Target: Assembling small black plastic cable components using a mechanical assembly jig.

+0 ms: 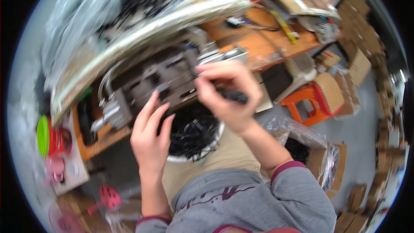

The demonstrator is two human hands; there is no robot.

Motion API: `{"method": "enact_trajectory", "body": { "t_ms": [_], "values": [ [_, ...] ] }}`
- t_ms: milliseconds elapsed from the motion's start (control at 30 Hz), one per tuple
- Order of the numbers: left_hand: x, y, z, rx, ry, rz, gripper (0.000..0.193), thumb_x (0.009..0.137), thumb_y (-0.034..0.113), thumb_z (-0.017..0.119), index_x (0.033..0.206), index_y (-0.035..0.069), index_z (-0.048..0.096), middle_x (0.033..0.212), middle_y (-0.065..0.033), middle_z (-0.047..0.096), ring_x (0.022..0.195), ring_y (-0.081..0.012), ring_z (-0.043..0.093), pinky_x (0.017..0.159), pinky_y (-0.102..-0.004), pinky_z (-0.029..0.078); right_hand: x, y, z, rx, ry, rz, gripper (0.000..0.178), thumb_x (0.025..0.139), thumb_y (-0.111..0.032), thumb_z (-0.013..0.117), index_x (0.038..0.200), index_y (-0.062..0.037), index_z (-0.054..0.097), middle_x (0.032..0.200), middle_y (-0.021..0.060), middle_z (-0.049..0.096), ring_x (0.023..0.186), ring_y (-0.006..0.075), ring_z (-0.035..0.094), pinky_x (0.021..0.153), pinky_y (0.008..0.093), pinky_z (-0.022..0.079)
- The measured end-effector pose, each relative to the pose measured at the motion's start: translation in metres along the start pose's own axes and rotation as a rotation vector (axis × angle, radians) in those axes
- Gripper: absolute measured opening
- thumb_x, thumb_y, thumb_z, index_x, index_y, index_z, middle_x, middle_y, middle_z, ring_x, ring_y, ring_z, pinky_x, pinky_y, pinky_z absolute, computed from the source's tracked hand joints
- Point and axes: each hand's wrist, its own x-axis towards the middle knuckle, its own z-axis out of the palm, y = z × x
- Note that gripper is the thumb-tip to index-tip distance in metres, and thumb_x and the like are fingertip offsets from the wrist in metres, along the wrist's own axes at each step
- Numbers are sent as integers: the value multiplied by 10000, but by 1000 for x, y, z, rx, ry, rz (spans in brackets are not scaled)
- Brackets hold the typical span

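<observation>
My left hand (151, 140) is held over the near edge of a grey metal fixture (140, 89), fingers stretched and apart, with nothing visible in them. Its index fingertip comes close to a small greyish piece on the fixture; whether they touch I cannot tell. My right hand (237, 92) hovers at the fixture's right end, fingers curled round small black parts (237, 96) that show in the palm. Thumb and index finger come toward each other, and blur hides what is between them. Below both hands, a white-rimmed tub (219, 140) full of thin black pieces sits at my lap.
Behind the fixture, a pale-edged tray (151, 26) holds black parts and clear plastic film. The orange wooden bench (267, 45) runs off to the right. An orange stool (304, 103) and open cartons stand at right. A red bucket (56, 136) with a green rim is at left.
</observation>
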Motion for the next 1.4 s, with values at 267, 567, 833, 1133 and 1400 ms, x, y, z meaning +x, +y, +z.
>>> {"method": "enact_trajectory", "body": {
  "t_ms": [267, 567, 833, 1133, 1400],
  "values": [
    [0, -18, 12, 312, -33, 150, 225, 738, 56, 756, 949, 25, 686, 1232, -98, 669, 843, -261, 681, 751, -340, 538, -12, 6, 7, 292, 45, 330, 199, 814, 102, 702, 981, 32, 618, 1019, 159, 681, 789, 107, 643, 622, 212, 550],
    [11, -19, 7, 365, -110, 126, 221, 728, 63, 760, 931, 25, 682, 1206, -118, 677, 806, -260, 683, 739, -345, 543, -19, 22, 8, 271, 5, 323, 206, 830, 103, 681, 1002, 41, 586, 1070, 199, 655, 782, 131, 660, 618, 223, 589],
    [11, -22, 8, 341, -141, 91, 222, 722, 79, 770, 924, 40, 687, 1219, -103, 675, 661, -255, 674, 632, -330, 546, -23, 22, 9, 282, -22, 298, 228, 827, 105, 681, 1012, 34, 567, 1074, 207, 650, 789, 133, 657, 612, 219, 584],
    [11, -21, 6, 166, -48, 95, 261, 738, 43, 777, 990, 44, 710, 1164, -102, 695, 685, -226, 692, 621, -306, 551, -26, 20, 11, 354, -68, 331, 249, 820, 109, 687, 1019, 36, 557, 1067, 212, 643, 818, 140, 654, 616, 222, 588],
    [16, 6, 5, -145, 163, 195, 339, 748, -53, 748, 1080, 2, 709, 1052, -125, 703, 912, -249, 693, 773, -320, 565, -35, 15, 11, 365, -216, 243, 266, 785, 122, 697, 1002, 28, 575, 1054, 190, 640, 907, 173, 660, 654, 222, 587]
  ]
}}
